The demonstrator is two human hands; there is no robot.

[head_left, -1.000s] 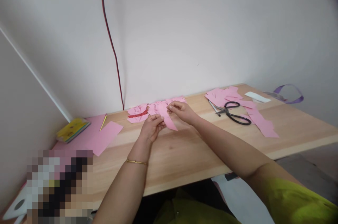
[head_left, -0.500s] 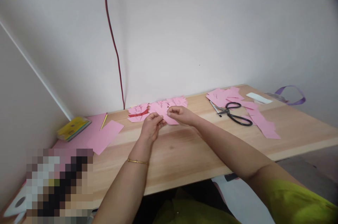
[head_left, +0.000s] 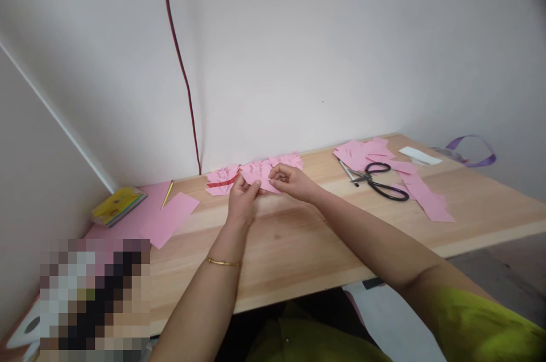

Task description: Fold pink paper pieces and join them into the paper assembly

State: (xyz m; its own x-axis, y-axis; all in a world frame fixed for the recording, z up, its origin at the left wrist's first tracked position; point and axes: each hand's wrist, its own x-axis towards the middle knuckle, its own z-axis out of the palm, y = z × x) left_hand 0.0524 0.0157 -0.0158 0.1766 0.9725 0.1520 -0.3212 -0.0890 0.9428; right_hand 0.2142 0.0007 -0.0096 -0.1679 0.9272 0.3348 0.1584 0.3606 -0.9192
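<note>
A piece of pink paper [head_left: 257, 172] with a ragged upper edge and pressed creases is between my hands, near the back of the wooden table [head_left: 281, 259]. My left hand [head_left: 244, 200] grips its lower left part, with the thumb on top. At its right side, my right hand [head_left: 290, 182] is closed, thumb and forefinger pinching the paper's edge. More creased pink cutouts [head_left: 222, 175] lie behind and beside my hands, one with a red strip [head_left: 222, 182] across it. The fingertips under the paper are partly hidden.
Black-handled scissors [head_left: 388, 191], a pen [head_left: 347, 171] and pink scraps [head_left: 426, 197] lie at right, with a white strip [head_left: 420, 155]. On the left are pink sheets [head_left: 170, 218], a yellow pencil [head_left: 167, 195] and a yellow packet [head_left: 117, 205]. A wall [head_left: 319, 54] rises behind the table.
The paper has tilted up a little, and its creased face shows more. My left thumb has shifted onto it, and my right fingers have bent in closer to its edge.
</note>
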